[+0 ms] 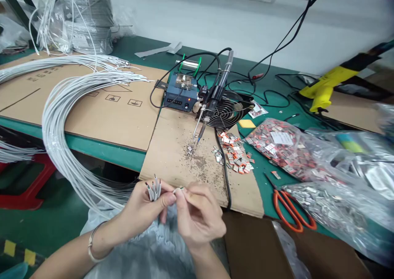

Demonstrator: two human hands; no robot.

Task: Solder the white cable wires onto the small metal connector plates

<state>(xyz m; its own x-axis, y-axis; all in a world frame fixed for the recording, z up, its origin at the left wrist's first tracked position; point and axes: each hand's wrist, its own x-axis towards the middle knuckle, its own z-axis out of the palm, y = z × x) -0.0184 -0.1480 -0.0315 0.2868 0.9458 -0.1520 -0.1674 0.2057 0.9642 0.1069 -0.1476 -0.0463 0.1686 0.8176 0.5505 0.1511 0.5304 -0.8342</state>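
Green-topped bench against a pale wall, cardboard sheet laid over the near middle.

Left hand: fingers curled round several grey-white cable ends, tips up and fanned; thumb and forefinger closed at a single wire end. Right hand: thumb and forefinger pinched on that same wire end, other fingers folded. Wire end sits between the two hands, just past the near edge of the cardboard. Too small and blurred to say if anything is fitted on it.

Step in hand, my read: fingertip prep of one wire out of the handful. Next move calls for a light, steady pinch, with the others held clear.

Left of the hands: big cable bundle looping off the bench edge. Ahead: soldering iron angled tip-down over metal crumbs, control box and solder spool behind, fan beside it. Right: loose pile of orange-and-metal pieces, bagged parts, orange-handled scissors. Back left: plastic-wrapped coils. Red stool on the floor, left.
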